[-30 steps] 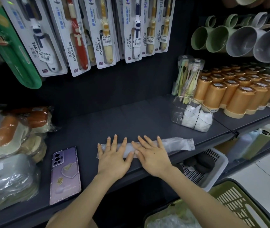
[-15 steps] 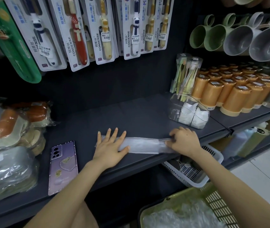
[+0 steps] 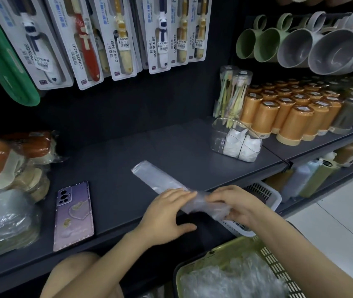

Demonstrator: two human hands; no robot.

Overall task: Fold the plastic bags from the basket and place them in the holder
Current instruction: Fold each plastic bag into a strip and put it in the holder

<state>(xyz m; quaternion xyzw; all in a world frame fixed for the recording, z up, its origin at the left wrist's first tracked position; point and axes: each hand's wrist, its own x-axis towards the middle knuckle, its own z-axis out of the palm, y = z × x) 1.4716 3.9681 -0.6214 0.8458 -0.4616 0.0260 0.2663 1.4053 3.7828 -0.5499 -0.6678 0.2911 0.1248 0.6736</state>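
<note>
Bag (image 3: pixel 160 179) half-folded, holder (image 3: pixel 217 145) partly filled

Left of the holder it lay in a strip: left hand (image 3: pixel 167 214) pressed it, fingers (image 3: pixel 183 194) straight; right hand (image 3: pixel 239 208) gripped its end. The basket (image 3: pixel 275 263) held more.

The dark shelf (image 3: pixel 128 151) carries a purple phone (image 3: pixel 73 215) lying flat, left of the left grip (image 3: pixel 167 214). A folded plastic bag (image 3: pixel 156 179) runs from both grips toward the back, its far end on the shelf. Beyond the right grip (image 3: pixel 239 206) stands a clear holder (image 3: pixel 220 139) containing white folded bags. Wrapped packages (image 3: pixel 10 168) lie far left.
</note>
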